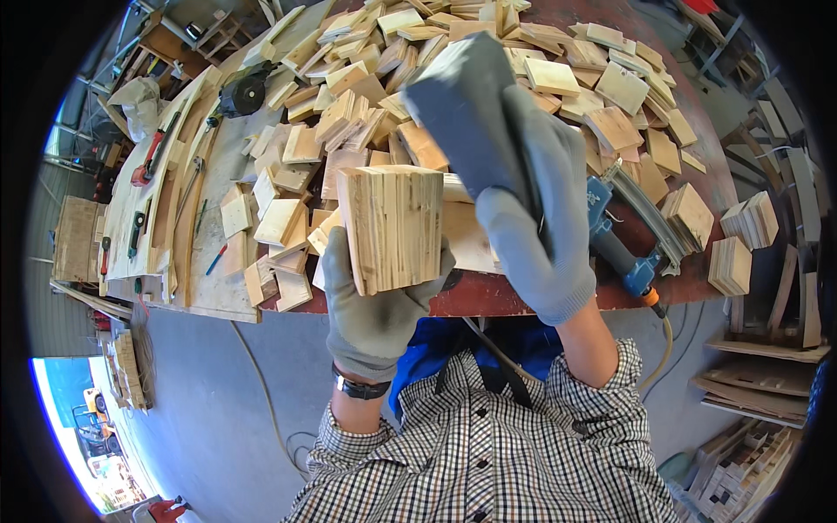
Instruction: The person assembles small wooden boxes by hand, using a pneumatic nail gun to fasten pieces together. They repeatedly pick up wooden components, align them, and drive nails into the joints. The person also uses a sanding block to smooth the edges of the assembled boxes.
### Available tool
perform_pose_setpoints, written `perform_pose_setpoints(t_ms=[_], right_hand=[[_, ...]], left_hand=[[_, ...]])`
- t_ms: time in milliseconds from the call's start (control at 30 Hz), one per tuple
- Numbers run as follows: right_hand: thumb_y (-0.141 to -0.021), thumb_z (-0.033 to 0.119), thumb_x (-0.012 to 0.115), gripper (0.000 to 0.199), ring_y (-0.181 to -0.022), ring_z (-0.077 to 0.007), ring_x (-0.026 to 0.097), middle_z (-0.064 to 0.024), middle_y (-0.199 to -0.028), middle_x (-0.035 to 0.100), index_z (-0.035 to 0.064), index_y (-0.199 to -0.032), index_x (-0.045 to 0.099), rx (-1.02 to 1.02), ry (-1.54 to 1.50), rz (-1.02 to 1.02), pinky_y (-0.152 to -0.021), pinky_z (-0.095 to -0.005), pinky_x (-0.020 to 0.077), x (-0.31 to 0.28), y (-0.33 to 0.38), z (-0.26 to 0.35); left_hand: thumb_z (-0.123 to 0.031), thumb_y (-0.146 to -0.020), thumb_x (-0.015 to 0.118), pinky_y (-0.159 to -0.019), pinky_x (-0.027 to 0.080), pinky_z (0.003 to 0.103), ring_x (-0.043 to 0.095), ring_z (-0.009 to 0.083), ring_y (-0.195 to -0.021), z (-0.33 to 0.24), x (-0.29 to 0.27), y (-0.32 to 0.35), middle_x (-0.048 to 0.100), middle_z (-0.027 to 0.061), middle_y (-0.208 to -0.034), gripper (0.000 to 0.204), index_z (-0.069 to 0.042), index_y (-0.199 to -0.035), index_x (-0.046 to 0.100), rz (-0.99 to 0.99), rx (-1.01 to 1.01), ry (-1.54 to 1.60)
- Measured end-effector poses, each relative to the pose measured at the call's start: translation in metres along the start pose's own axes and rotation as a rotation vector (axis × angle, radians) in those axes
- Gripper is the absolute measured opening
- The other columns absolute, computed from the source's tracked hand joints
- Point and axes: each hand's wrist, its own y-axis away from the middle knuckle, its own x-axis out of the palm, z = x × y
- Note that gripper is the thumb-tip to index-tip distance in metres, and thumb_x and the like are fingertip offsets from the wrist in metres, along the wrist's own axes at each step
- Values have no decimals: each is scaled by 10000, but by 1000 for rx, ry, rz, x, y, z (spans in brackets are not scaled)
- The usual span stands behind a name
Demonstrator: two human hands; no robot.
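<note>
My left hand [377,322], in a grey glove, grips a laminated plywood block [392,228] with its layered edges toward me. Raised beside it to the right, my gloved right hand [545,209] is closed around a dark grey, flat-faced block [462,105], perhaps a sanding block; motion blurs its outline. The two blocks are apart. Behind both hands, a large heap of plywood pieces [357,109] covers the table. Just right of my right hand lies a blue nail gun [617,240] with an orange hose fitting.
The dark red table [488,301] carries small plywood stacks [750,220] at its right end. On a board at left lie red-handled pliers [148,161], a black round tool [247,90] and a blue pen [216,260]. An air hose [257,375] runs across the floor.
</note>
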Motion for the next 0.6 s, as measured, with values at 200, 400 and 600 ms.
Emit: perform_pose_setpoints(t_ms=[200, 400, 600], right_hand=[[-893, 315, 754, 710, -1257, -426, 505, -257, -1415, 531, 55, -1526, 563, -57, 336, 107, -1105, -525, 386, 14, 21, 29], [-939, 359, 705, 582, -1191, -417, 504, -256, -1342, 529, 121, -1464, 623, 27, 307, 88, -1044, -538, 389, 26, 33, 35], [-996, 358, 669, 615, -1078, -362, 561, -220, -1196, 601, 56, -1516, 538, -129, 321, -178, -916, -498, 442, 7, -16, -27]], left_hand=[[-638, -1067, 517, -1181, 461, 541, 599, 308, -1357, 3, -7, -11, 607, 135, -1506, 723, -115, -1566, 501, 197, 75, 123], [-638, -1065, 515, -1142, 492, 493, 606, 328, -1325, 6, 1, -10, 607, 179, -1486, 735, -90, -1554, 508, -178, 344, -223], [-571, -1047, 613, -1178, 483, 537, 524, 398, -1420, 18, 4, 2, 559, 195, -1509, 751, -57, -1575, 464, 186, 107, 190]])
